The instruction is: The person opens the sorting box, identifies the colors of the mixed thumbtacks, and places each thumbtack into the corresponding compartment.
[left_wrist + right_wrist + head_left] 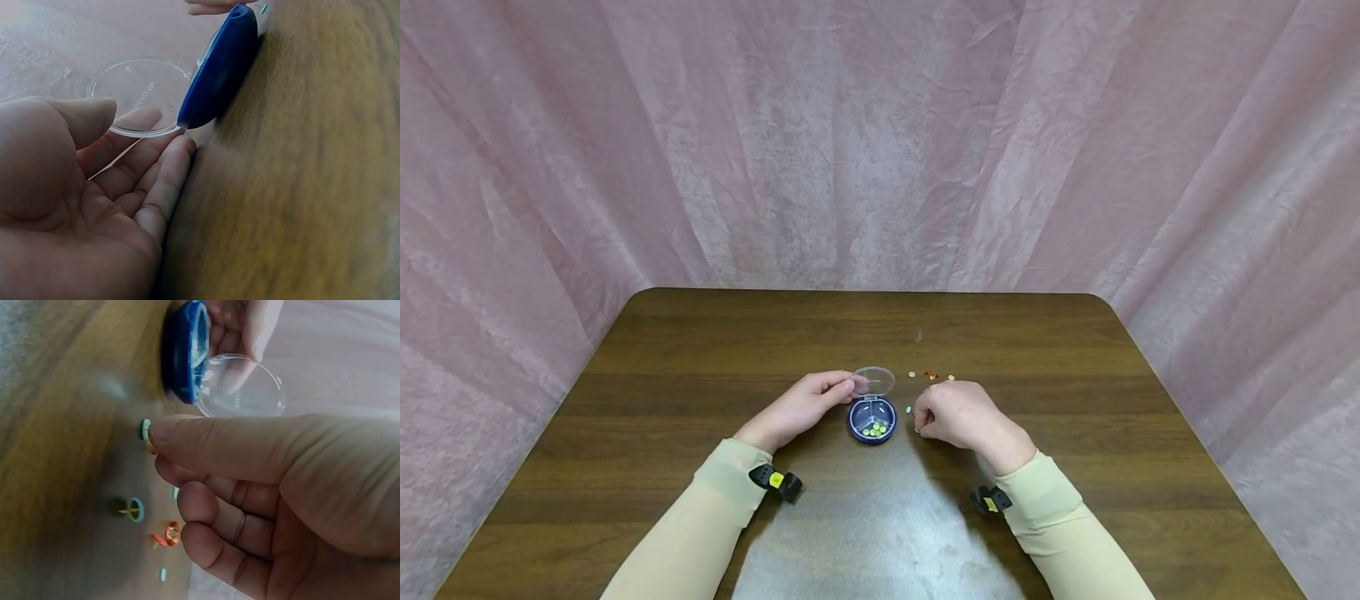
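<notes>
A round blue pill box with inner dividers stands on the table, its clear hinged lid raised. Several yellow-green thumbtacks lie in its near compartment. My left hand holds the lid's left edge between thumb and fingers; in the left wrist view, fingers show through the clear plastic. Just right of the box, my right hand pinches a pale thumbtack between thumb and index finger, the tack mostly covered by the fingertips. The other right fingers curl inward.
Beyond the right hand lie loose thumbtacks: red ones, a pale green one with its pin showing, and others. A small green tack sits between box and right hand. Pink curtains hang behind the wooden table.
</notes>
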`<state>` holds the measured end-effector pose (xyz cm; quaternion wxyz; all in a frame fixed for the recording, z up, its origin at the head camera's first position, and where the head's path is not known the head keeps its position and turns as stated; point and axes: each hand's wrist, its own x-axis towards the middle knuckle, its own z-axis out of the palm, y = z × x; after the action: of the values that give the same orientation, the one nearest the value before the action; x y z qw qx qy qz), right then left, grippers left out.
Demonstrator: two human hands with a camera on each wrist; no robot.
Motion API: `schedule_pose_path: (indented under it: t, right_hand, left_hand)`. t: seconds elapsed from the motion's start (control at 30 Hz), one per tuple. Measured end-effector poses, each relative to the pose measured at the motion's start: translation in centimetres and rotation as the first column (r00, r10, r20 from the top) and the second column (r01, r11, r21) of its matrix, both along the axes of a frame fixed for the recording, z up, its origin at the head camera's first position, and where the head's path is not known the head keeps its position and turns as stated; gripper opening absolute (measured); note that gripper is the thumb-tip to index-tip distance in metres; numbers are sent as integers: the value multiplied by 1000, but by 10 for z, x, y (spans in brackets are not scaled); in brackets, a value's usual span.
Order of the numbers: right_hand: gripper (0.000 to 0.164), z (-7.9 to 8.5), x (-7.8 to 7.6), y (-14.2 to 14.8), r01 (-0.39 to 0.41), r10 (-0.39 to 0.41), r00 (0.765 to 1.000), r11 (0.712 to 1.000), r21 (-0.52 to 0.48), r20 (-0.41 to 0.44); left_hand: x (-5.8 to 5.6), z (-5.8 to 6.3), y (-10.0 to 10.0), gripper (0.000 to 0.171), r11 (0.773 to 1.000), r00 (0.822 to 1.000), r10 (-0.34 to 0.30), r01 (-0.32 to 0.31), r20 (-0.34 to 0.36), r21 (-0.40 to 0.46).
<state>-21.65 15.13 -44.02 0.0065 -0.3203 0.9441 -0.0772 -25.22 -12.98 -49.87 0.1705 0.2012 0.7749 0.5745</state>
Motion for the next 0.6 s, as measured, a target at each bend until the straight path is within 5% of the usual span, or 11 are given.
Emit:
schedule_pose_path:
  t: [0.23, 0.6]
  right_hand:
    - [22, 4, -2, 0, 67, -67, 997, 998, -13, -35]
    - [28, -4, -1, -3, 56, -55, 998, 998, 15, -21]
  left_hand:
    - [0, 0, 0, 34, 1000, 1000, 5, -5, -5, -3]
    - [0, 2, 1, 34, 1000, 1000, 12, -12, 6, -6]
